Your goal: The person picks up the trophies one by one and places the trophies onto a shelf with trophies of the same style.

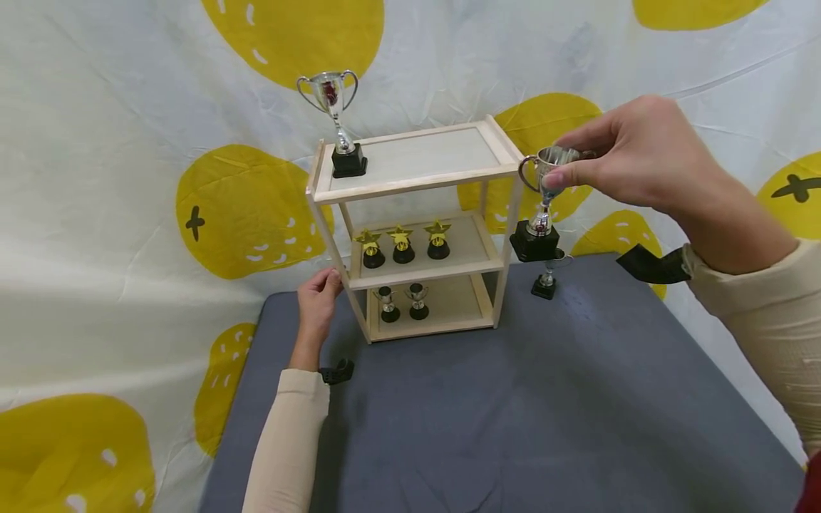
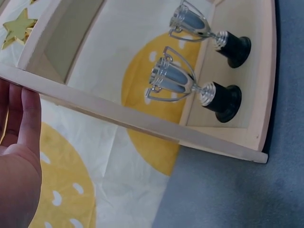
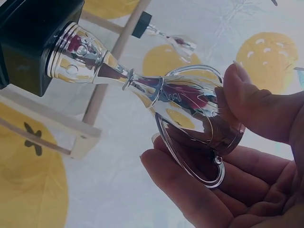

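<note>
My right hand grips a silver trophy cup by its bowl and holds it in the air beside the shelf's upper right corner. The trophy has two loop handles and a square black base. At the left post of a three-tier wooden shelf, my left hand holds the frame; its thumb is hidden in the left wrist view. A similar large trophy stands upright on the top tier, at the left. Gold star trophies line the middle tier, and small silver cups stand on the bottom one.
A smaller silver trophy stands on the dark grey tablecloth, right of the shelf and below the held trophy. Behind hangs a white curtain with yellow shapes. Black straps are at both wrists.
</note>
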Demonstrator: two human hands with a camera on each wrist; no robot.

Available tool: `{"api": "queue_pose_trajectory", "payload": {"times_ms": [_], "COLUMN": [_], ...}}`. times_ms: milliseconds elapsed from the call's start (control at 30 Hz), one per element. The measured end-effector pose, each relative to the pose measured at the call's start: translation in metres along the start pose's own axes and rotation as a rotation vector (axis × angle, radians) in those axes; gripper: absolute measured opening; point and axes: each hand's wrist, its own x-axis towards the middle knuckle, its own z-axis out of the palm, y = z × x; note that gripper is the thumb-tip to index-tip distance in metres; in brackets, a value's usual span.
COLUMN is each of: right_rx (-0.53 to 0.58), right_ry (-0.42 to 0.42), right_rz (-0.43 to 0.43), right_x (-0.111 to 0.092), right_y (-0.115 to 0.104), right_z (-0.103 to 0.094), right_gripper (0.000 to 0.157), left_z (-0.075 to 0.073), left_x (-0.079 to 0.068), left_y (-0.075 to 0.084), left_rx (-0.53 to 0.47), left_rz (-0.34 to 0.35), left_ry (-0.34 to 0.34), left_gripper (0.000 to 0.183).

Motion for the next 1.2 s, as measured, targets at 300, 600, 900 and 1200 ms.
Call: {"api": "queue_pose_trajectory", "payload": {"times_ms": [300, 600, 900, 1200], "right_rx": [0.017, 0.025, 0.032, 0.022], "right_ry": [0.008, 0.031, 0.03, 0.025], "right_rz": [-0.034, -0.057, -0.082, -0.095], "right_x": [0.01, 0.017, 0.028, 0.036], "right_y": [-0.015, -0.034, -0.048, -0.055], "right_z": [-0.003, -0.005, -0.009, -0.01], "right_gripper": [0.054, 0.052, 0.051, 0.053], "left_z": [0.001, 0.0, -0.001, 0.0], "left_x": [0.002, 0.005, 0.005, 0.005], "left_y": [-0.001, -0.005, -0.005, -0.006], "left_rx": [0.019, 0.009, 0.014, 0.033], "left_rz": [-0.006, 0.001, 0.005, -0.012], "left_ry": [0.008, 0.002, 0.006, 0.005], "left_gripper": [0.031, 0.03, 0.029, 0.031]}}
